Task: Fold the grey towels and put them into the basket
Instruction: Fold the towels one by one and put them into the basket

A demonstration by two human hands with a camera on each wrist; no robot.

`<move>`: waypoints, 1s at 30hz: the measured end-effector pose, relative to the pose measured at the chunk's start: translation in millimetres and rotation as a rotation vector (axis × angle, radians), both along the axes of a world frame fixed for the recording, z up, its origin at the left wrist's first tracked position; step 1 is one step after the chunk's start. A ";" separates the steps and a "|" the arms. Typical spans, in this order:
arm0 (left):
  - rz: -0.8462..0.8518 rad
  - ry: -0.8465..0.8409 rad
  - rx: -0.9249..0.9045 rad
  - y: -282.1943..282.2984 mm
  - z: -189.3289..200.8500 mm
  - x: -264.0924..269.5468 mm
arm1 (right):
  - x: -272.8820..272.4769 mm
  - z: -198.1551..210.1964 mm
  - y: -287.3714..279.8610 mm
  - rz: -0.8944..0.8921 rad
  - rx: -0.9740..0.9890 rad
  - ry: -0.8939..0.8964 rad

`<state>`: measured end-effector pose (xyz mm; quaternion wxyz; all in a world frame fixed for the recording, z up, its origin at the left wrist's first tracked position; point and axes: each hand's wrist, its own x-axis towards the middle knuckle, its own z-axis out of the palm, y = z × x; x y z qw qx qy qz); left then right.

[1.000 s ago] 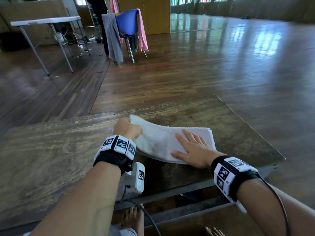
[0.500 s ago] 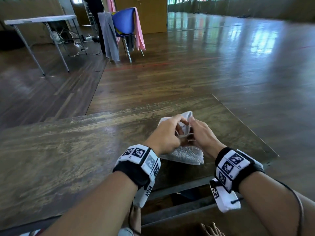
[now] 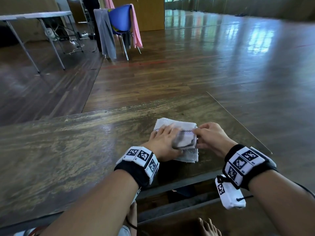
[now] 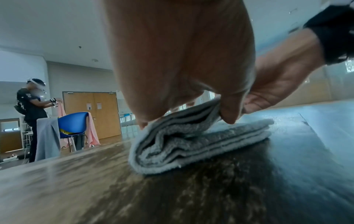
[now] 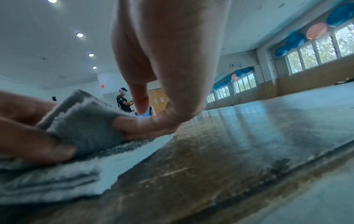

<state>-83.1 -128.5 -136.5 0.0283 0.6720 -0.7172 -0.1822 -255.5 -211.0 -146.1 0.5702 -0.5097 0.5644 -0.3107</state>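
Towel (image 3: 177, 126) on table (image 3: 68, 150), part-folded; both hands pinch its raised flap, left hand (image 3: 163, 143) and right hand (image 3: 209, 138) at opposite edges. Lay flap down square beyond the grip, edges matched, then press flat. Basket not seen.

We locate the towel (image 3: 177, 124) on the table (image 3: 68, 150), toward its right side and near the front edge. The left hand (image 3: 163, 143) rests on the towel's left portion; the right hand (image 3: 209, 138) sits at its right edge, directly beside the left hand. Between them, a folded-over layer is raised above the lower layers, which lie flat on the table. Beyond the table's far edge, to the left, we find a chair (image 3: 119, 21) on the floor with cloths draped over it. A second table (image 3: 34, 15) stands farther left of the chair.
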 end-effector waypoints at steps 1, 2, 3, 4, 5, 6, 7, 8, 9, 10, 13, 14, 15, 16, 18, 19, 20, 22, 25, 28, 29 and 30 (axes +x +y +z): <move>0.000 -0.018 0.022 -0.9 -2.2 -0.3 | -2.5 -0.5 0.1 -0.002 -0.012 0.065; -0.002 -0.030 0.036 -1.9 -4.0 -1.1 | -5.0 -0.8 0.3 0.001 -0.023 0.122; -0.008 -0.038 0.047 -2.9 -5.4 -2.4 | -7.3 -0.8 0.6 0.014 -0.025 0.163; -0.017 -0.045 0.056 -3.4 -5.9 -4.1 | -9.2 -0.9 0.9 0.036 -0.014 0.185; -0.028 -0.051 0.064 -3.8 -6.0 -5.9 | -10.5 -0.9 0.8 0.060 0.005 0.191; -0.039 -0.053 0.074 -3.8 -5.6 -7.2 | -10.9 -0.9 1.0 0.078 0.028 0.184; -0.048 -0.049 0.085 -3.7 -5.2 -8.2 | -11.2 -0.2 1.7 0.087 0.045 0.167; -0.055 -0.042 0.098 -3.3 -4.6 -9.1 | -11.3 0.4 2.8 0.090 0.053 0.145; -0.062 -0.037 0.110 -2.5 -4.1 -9.9 | -11.6 0.3 3.1 0.092 0.052 0.136; -0.068 -0.032 0.121 -1.8 -3.2 -10.3 | -12.3 -0.3 2.8 0.097 0.042 0.148; -0.080 0.021 0.137 -0.4 1.3 -8.4 | -13.8 -1.9 2.2 0.115 0.019 0.168; -0.080 0.053 0.141 -0.4 2.8 -6.8 | -13.9 -2.8 1.7 0.116 0.027 0.152; -0.083 0.078 0.145 -0.1 3.9 -5.1 | -14.0 -3.5 0.7 0.116 0.033 0.143; -0.091 0.088 0.149 0.3 4.6 -3.5 | -14.1 -3.7 0.2 0.115 0.035 0.146; -0.111 0.080 0.152 1.3 3.8 -1.8 | -14.7 -4.8 -1.2 0.116 0.022 0.168; -0.117 0.076 0.150 1.7 2.5 -1.8 | -14.8 -5.6 -1.7 0.119 0.016 0.175; -0.119 0.073 0.148 1.8 1.3 -2.0 | -14.7 -5.8 -1.6 0.122 0.014 0.179; -0.118 0.059 0.160 1.7 -0.4 -2.6 | -14.0 -5.3 -1.5 0.124 0.023 0.170; -0.106 0.070 0.161 1.5 1.1 -5.4 | -13.2 0.7 3.5 0.135 -0.056 0.285; -0.026 0.153 0.004 -3.7 5.0 -3.9 | -9.9 11.1 16.5 0.152 -0.460 0.755; 0.015 0.136 -0.054 -5.7 4.8 -1.8 | -6.8 12.6 21.6 0.163 -0.588 0.852; 0.054 0.103 -0.086 -7.2 2.8 0.8 | -2.8 13.6 25.8 0.175 -0.690 0.894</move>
